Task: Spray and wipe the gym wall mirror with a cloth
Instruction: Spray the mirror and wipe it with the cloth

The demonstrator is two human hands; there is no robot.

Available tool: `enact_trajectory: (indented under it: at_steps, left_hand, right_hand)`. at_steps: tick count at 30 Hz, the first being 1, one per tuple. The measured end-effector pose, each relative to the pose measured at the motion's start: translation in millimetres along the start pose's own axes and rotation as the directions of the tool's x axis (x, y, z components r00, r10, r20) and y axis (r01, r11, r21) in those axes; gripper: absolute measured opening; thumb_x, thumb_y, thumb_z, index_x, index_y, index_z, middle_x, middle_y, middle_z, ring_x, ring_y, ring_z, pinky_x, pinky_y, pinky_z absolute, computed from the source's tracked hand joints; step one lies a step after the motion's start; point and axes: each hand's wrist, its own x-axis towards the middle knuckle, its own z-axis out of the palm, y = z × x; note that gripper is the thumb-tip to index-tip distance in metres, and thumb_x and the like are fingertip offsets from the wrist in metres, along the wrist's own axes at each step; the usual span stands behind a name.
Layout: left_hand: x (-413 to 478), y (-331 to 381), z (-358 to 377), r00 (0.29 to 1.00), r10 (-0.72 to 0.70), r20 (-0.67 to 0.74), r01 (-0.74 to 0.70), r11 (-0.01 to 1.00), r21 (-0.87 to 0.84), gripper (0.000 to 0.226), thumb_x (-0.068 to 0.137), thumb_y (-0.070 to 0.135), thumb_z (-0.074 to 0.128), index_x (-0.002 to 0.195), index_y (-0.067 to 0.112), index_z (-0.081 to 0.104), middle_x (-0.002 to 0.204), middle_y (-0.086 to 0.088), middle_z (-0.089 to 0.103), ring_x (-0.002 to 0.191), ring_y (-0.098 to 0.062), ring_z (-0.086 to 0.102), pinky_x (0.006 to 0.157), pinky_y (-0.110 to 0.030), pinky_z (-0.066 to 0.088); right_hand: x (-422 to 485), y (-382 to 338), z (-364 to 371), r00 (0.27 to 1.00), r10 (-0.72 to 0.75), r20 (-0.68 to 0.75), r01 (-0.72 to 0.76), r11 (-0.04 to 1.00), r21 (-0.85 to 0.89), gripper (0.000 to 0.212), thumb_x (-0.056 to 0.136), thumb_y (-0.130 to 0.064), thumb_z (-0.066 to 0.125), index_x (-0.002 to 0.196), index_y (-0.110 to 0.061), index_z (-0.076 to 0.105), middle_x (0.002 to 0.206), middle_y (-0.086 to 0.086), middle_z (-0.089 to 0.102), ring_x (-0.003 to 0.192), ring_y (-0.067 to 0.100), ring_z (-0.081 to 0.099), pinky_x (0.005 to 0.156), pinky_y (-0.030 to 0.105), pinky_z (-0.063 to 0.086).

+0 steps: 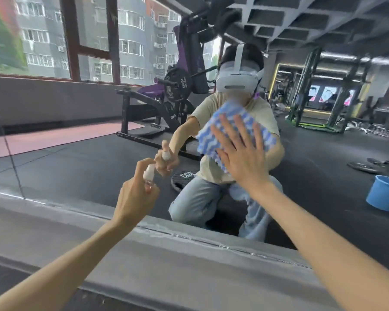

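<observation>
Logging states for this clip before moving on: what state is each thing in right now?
Spray bottle: upright, gripped by left hand, finger over its top.
Blue-and-white cloth: pressed flat on the wall mirror.
Right hand: fingers straight, spread, pressing the cloth.
Blue bucket: upright, seen in reflection.

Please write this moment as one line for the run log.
phase: spray and wipe | left hand: grips bottle, nozzle toward mirror | right hand: flat, presses cloth on mirror
</observation>
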Motion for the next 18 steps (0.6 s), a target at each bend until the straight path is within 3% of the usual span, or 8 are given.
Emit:
enact_trajectory:
  at_steps: [1, 3, 6, 9, 11, 13, 16, 18]
  left_hand:
    - [-1, 2, 3, 1.0, 0.01, -0.002, -0.01, 1.0, -0.009, 0.055, 0.08, -0.002, 0.048, 0.115, 0.038, 0.035, 0.062, -0.013, 0.055, 0.056, -0.039, 0.049, 0.056, -0.045, 0.048]
    - [-2, 6, 6, 1.0, 0.024, -0.01, -0.024, 1.0, -0.019, 0.055, 0.08, -0.002, 0.048, 0.115, 0.038, 0.035, 0.06, -0.01, 0.053, 0.055, -0.037, 0.047, 0.058, -0.043, 0.047]
    - [1, 8, 0, 0.998, 0.058, -0.028, -0.058, 0.998, -0.015, 0.056, 0.08, -0.001, 0.047, 0.118, 0.039, 0.035, 0.058, -0.001, 0.048, 0.054, -0.034, 0.045, 0.058, -0.042, 0.046]
    - [12, 2, -13, 0.993, 0.076, -0.09, -0.076, 0.997, 0.009, 0.057, 0.082, -0.002, 0.049, 0.118, 0.039, 0.033, 0.064, -0.006, 0.053, 0.059, -0.037, 0.049, 0.061, -0.043, 0.046]
    - [19, -4, -23, 0.988, 0.073, -0.135, -0.07, 0.997, 0.026, 0.056, 0.084, -0.001, 0.049, 0.118, 0.039, 0.031, 0.07, -0.012, 0.057, 0.061, -0.038, 0.051, 0.064, -0.044, 0.047]
    - [27, -9, -34, 0.983, 0.067, -0.173, -0.061, 0.997, 0.045, 0.055, 0.085, 0.0, 0.05, 0.119, 0.038, 0.031, 0.074, -0.015, 0.06, 0.062, -0.039, 0.053, 0.064, -0.043, 0.048]
    - [38, -10, -52, 0.98, 0.037, -0.196, -0.033, 0.999, 0.022, 0.057, 0.084, -0.001, 0.049, 0.12, 0.038, 0.03, 0.075, -0.017, 0.059, 0.062, -0.039, 0.051, 0.061, -0.04, 0.045]
    - [41, -6, -63, 0.987, 0.056, -0.153, -0.054, 0.998, 0.016, 0.059, 0.082, -0.003, 0.049, 0.122, 0.038, 0.031, 0.074, -0.013, 0.055, 0.058, -0.034, 0.048, 0.059, -0.039, 0.045]
  right_hand:
    - [-9, -11, -3, 0.999, 0.045, 0.024, -0.045, 0.999, 0.002, 0.059, 0.099, -0.031, 0.046, 0.153, -0.017, 0.028, 0.156, 0.004, 0.031, 0.144, 0.028, 0.025, 0.116, 0.051, 0.02]
    - [-61, -58, 1, 0.932, -0.294, 0.21, 0.299, 0.954, 0.011, 0.069, 0.084, -0.033, 0.064, 0.148, -0.023, 0.041, 0.146, 0.0, 0.048, 0.137, 0.026, 0.041, 0.108, 0.047, 0.034]
    - [-101, -96, 1, 0.626, -0.741, 0.243, 0.737, 0.664, 0.125, 0.051, 0.079, -0.027, 0.055, 0.129, -0.035, 0.062, 0.132, -0.015, 0.06, 0.123, 0.012, 0.055, 0.114, 0.044, 0.028]
    - [-1, -80, 16, 0.795, -0.606, 0.025, 0.607, 0.794, -0.042, 0.053, 0.089, -0.028, 0.05, 0.14, -0.023, 0.044, 0.14, -0.005, 0.055, 0.129, 0.017, 0.05, 0.111, 0.047, 0.032]
    - [77, -57, 10, 0.971, -0.228, -0.072, 0.227, 0.974, -0.012, 0.053, 0.101, -0.036, 0.036, 0.152, -0.022, 0.031, 0.155, -0.003, 0.037, 0.144, 0.019, 0.03, 0.118, 0.046, 0.014]
    - [104, -62, 1, 0.993, 0.03, -0.113, -0.03, 1.0, 0.001, 0.059, 0.1, -0.042, 0.04, 0.153, -0.02, 0.028, 0.157, 0.001, 0.033, 0.144, 0.023, 0.027, 0.117, 0.047, 0.014]
    - [39, -116, 5, 0.947, -0.317, 0.048, 0.32, 0.946, -0.053, 0.08, 0.078, -0.044, 0.07, 0.144, -0.015, 0.034, 0.147, 0.005, 0.046, 0.133, 0.03, 0.037, 0.113, 0.051, 0.018]
    - [-6, -133, 8, 0.731, -0.658, 0.18, 0.663, 0.748, 0.041, 0.08, 0.067, -0.046, 0.08, 0.139, -0.026, 0.051, 0.143, -0.008, 0.052, 0.134, 0.02, 0.046, 0.121, 0.05, 0.002]
